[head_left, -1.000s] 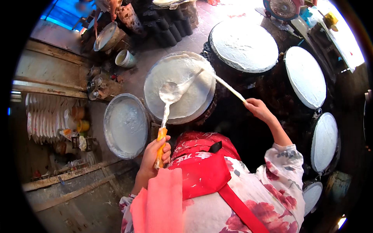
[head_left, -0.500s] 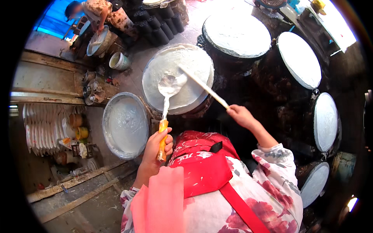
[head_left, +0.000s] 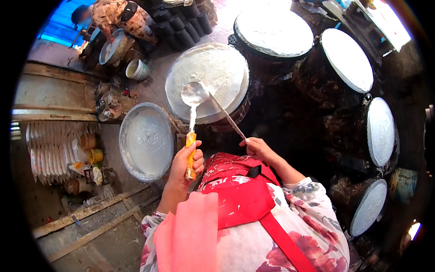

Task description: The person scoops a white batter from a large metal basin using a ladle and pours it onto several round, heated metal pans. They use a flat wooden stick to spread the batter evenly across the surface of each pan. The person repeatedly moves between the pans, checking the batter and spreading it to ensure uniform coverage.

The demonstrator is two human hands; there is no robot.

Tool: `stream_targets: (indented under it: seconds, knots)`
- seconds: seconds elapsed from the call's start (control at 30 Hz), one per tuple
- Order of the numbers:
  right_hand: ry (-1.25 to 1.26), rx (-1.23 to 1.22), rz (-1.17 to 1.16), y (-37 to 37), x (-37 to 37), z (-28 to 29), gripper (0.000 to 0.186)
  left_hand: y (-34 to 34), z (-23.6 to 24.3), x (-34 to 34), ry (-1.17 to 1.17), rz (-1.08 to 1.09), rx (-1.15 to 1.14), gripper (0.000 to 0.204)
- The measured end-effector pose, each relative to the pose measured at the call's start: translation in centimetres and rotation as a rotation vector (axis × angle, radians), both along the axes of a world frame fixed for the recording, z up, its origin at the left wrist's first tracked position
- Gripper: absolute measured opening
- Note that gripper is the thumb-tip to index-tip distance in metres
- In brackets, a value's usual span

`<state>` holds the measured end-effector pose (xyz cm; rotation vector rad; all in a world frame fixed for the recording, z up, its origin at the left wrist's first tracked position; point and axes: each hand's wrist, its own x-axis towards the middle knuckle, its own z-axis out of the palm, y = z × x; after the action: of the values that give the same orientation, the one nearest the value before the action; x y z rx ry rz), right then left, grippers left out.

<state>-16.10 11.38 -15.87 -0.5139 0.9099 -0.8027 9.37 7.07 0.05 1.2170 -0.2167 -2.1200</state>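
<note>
My left hand [head_left: 185, 162] is closed around the orange-yellow handle of a ladle [head_left: 195, 94]. The round, batter-smeared bowl of the ladle hangs over the left part of a round griddle [head_left: 244, 90]. Pale batter [head_left: 222, 63] lies spread in a thin layer on that griddle. In my right hand [head_left: 258, 148] is the near end of a long thin stick or flat scraper [head_left: 229, 119], pinched between fingers. Its far end reaches the ladle's bowl, and I cannot tell whether the two touch.
Left of the griddle stands a wide metal basin [head_left: 138, 109] of white batter. More round griddles [head_left: 272, 31] with white tops curve around my right side. A white bucket [head_left: 138, 70] stands farther off. At the far left, a person [head_left: 113, 18] bends over another basin.
My right hand has come in left and nearer my body, drawing the stick back so its far end now meets the ladle's bowl. The ladle has barely moved.
</note>
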Motion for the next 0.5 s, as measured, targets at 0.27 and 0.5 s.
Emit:
stream_targets:
  seconds: [0.27, 0.5]
  knots:
    - [0.574, -0.614, 0.005, -1.3, 4.9, 4.3, 0.033, 3.9, 1.0, 3.7, 0.484, 0.248, -0.237, 0.035]
    - [0.740, -0.776, -0.104, -3.5, 3.9, 8.6, 0.030, 2.5, 2.1, 4.8, 0.839, 0.327, -0.174, 0.036]
